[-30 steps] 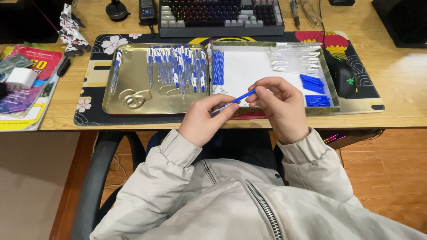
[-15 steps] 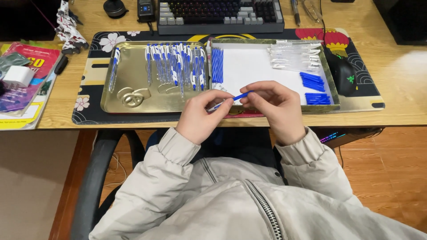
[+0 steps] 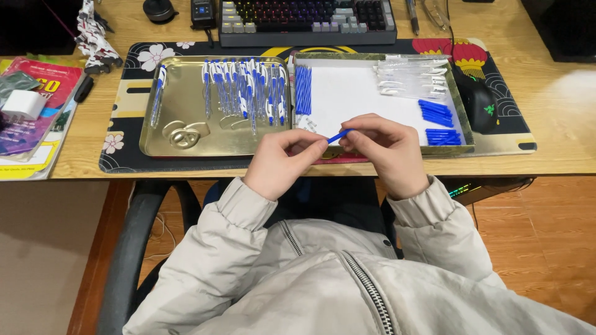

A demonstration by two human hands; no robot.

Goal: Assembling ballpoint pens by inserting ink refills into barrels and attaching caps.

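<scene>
— Where was the blue pen part (image 3: 339,135) at that moment?

— Pinched between both hands, just above the near edge of the desk (image 3: 559,93), in front of the white-lined tray (image 3: 379,99). The left hand (image 3: 282,160) was curled around its lower end, the right hand (image 3: 388,152) closed on the upper end — only a short blue stretch showed between the fingertips.

— Which way did it lie?

— Its long axis ran on a slant, the lower end toward the left hand and the person's body, the upper end up and to the right, toward the tray. Which end was the tip I could not tell; the fingers covered both.

— What could have gone wrong?

— As I judged it, the piece was thin and held only by fingertips over the table edge, so a slip might have dropped it into the lap or onto the floor. Pushing the two ends together off-line might also have bent or jammed it. And the gold tray (image 3: 180,99) of finished pens (image 3: 245,90) sat close — a careless elbow could have scattered them.
</scene>
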